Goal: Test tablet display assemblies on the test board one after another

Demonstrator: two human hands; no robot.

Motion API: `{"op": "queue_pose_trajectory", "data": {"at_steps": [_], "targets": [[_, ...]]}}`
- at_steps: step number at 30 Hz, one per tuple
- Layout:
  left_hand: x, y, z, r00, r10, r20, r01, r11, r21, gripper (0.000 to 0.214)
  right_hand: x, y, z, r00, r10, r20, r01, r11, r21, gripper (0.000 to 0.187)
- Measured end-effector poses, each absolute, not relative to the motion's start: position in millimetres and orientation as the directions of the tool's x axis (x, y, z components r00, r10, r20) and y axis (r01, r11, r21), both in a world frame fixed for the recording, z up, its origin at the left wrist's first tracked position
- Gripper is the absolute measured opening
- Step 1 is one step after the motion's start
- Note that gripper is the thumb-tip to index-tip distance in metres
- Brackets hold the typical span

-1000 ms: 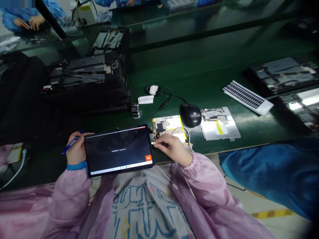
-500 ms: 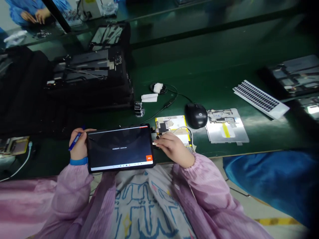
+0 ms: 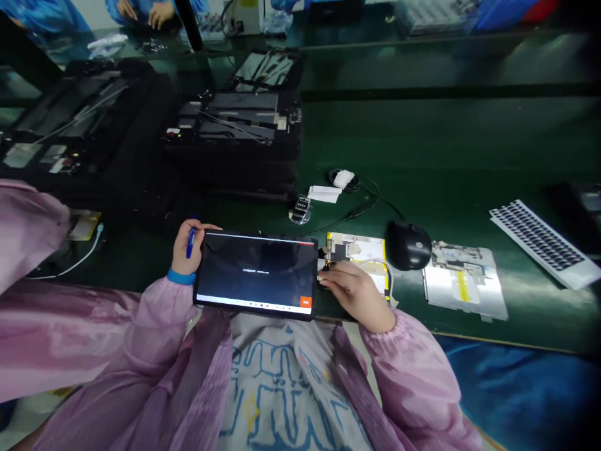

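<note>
A black tablet with a dark lit screen and an orange button at its lower right rests at the near edge of the green bench. My left hand grips the tablet's left edge and also holds a blue pen. My right hand is closed in a pinch at the tablet's right edge, on a white cable plug; the white cable loops back over a yellow-taped circuit board.
A black mouse and a metal plate with a board lie right of the hand. A key sheet lies far right. Stacked black trays stand behind. Other people's hands work at the far bench. A blue garment is at lower right.
My right hand has brought the white plug from a small gap up against the tablet's right edge. The view has swung left, so everything sits further right in frame.
</note>
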State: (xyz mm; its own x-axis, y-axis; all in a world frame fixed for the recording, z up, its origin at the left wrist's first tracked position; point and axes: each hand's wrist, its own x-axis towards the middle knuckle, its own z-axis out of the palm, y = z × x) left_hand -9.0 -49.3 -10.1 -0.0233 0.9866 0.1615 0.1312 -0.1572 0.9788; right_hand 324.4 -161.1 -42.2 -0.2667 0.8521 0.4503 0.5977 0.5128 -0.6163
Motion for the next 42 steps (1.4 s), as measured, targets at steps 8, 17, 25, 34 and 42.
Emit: {"op": "queue_pose_trajectory", "data": {"at_steps": [8, 17, 25, 34, 42], "targets": [[-17.6, -48.9, -18.3, 0.016, 0.984, 0.177, 0.136, -0.178, 0.975, 0.036, 322.1, -159.9, -40.2, -0.300, 0.846, 0.440, 0.596, 0.526, -0.607, 0.013], [-20.7, -50.8, -22.8, 0.050, 0.986, 0.162, 0.075, -0.165, 0.983, 0.034, 315.2, -163.2, -41.2, -0.288, 0.838, 0.463, 0.594, 0.536, -0.600, 0.011], [-23.4, -51.2, -27.2, 0.029, 0.992, 0.120, -0.043, -0.118, 0.992, 0.032, 313.1, -166.5, -44.9, -0.250, 0.867, 0.431, 0.636, 0.483, -0.602, 0.009], [-24.0, -51.1, -27.3, 0.029, 0.994, 0.108, -0.064, -0.106, 0.992, 0.033, 311.3, -169.6, -44.5, -0.299, 0.828, 0.474, 0.675, 0.535, -0.508, 0.008], [-20.8, -52.0, -22.2, -0.007, 0.996, 0.084, -0.077, -0.084, 0.993, 0.034, 310.5, -168.0, -39.5, -0.329, 0.815, 0.477, 0.677, 0.555, -0.483, 0.006]]}}
